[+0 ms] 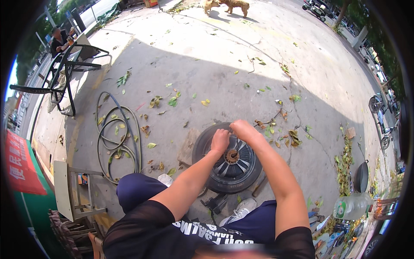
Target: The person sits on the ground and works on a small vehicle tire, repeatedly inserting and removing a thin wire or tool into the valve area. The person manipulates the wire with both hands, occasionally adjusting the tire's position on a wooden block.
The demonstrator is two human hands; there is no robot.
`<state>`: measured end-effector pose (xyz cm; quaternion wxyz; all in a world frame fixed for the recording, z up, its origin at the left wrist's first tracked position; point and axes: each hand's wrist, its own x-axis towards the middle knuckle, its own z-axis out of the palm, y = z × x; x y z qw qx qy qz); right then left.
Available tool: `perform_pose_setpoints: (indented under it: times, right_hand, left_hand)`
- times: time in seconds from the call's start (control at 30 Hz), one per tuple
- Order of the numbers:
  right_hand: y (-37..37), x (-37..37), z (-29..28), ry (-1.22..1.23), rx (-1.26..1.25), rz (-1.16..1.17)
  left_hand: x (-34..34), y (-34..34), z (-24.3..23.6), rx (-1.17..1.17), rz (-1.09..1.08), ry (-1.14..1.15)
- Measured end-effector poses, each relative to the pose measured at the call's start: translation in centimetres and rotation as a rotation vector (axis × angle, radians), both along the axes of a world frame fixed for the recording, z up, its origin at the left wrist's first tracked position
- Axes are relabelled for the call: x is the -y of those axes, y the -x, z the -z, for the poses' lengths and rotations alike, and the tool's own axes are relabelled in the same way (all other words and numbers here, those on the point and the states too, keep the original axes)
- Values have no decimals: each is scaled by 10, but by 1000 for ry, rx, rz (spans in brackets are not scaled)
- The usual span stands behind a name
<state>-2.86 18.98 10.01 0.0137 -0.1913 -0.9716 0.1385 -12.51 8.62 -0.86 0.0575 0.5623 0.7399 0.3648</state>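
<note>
Between my feet a wheel with a black tyre (252, 175) lies flat, its spoked metal hub (232, 157) facing up with a rusty brown centre. At the far rim of the wheel, my left hand (221, 140) is closed, fingers curled down beside the tyre's inner edge. Just to its right and slightly farther off, my right hand (242, 129) is also closed, its fingertips pointing toward the left hand. Whatever the fingers pinch is too small or hidden to name. Under the wheel's left side shows a wooden block (186, 146). A dark metal part (217, 203) sits at the near side, between my shoes.
A coiled hose (139, 149) lies on the concrete to the left, near a small stool (64, 190). Black chairs (69, 64) and a seated person are farther back. To the right are a clear plastic bottle (352, 206) and a black pan (362, 176). Two dogs stand far ahead.
</note>
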Motion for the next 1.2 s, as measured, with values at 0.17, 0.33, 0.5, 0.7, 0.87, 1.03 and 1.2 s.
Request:
perform_pose_setpoints:
  times: [0.17, 0.33, 0.5, 0.7, 0.87, 1.03, 1.2]
  right_hand:
    - [0, -4, -3, 5, 67, 84]
    - [7, 11, -3, 25, 80, 282]
    - [16, 17, 7, 253, 20, 667]
    - [6, 15, -2, 109, 4, 467]
    - [1, 11, -4, -207, 25, 146]
    - [5, 23, -16, -161, 148, 196]
    - [12, 33, -15, 115, 120, 546]
  left_hand:
    - [1, 1, 1, -13, 36, 15]
    - [0, 0, 0, -12, 59, -27]
    - [-2, -1, 2, 2, 37, -24]
    - [0, 0, 2, 22, 50, -52]
    - [-2, 0, 4, 20, 51, -46]
    - [-2, 1, 6, 0, 40, -12]
    - [-3, 1, 4, -11, 55, 8]
